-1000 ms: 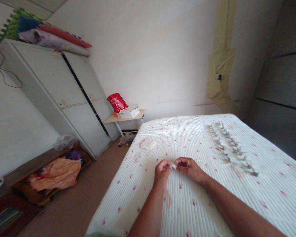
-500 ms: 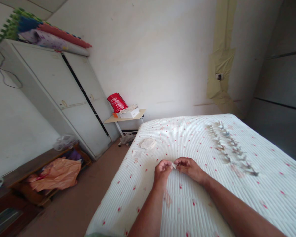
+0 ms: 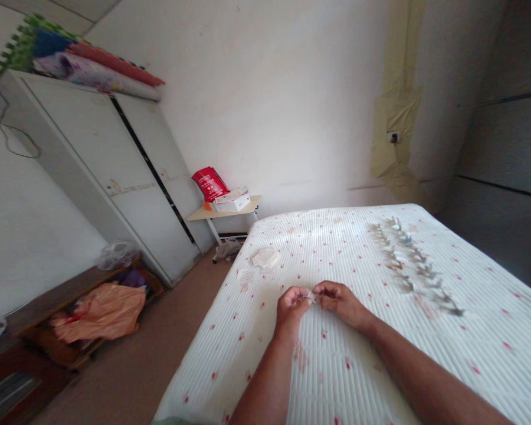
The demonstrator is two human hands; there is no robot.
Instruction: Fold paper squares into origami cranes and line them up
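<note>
Between my two hands is a small folded piece of paper [image 3: 311,296], pale and mostly covered by the fingertips. My left hand [image 3: 292,307] pinches its left side, thumb against the fingers. On the other side my right hand [image 3: 337,300] is closed on it with thumb and forefinger. Both hands are just above the ribbed white mattress [image 3: 318,360] with red spots. Ahead to the left lies a stack of printed paper pieces [image 3: 266,257], with a loose printed sheet [image 3: 246,275] beside it. Several small folded paper figures [image 3: 425,268] stand in rows on the right.
Beyond the mattress's far left corner is a small table [image 3: 197,215] with a red bag [image 3: 210,184] and a white box [image 3: 232,203]. A grey cabinet [image 3: 101,153] and a low wooden bench [image 3: 66,348] with an orange bag [image 3: 104,313] stand at left.
Both hands stay in the same place. The folded paper between the fingertips has shifted slightly and shows a narrower, more pointed shape.
</note>
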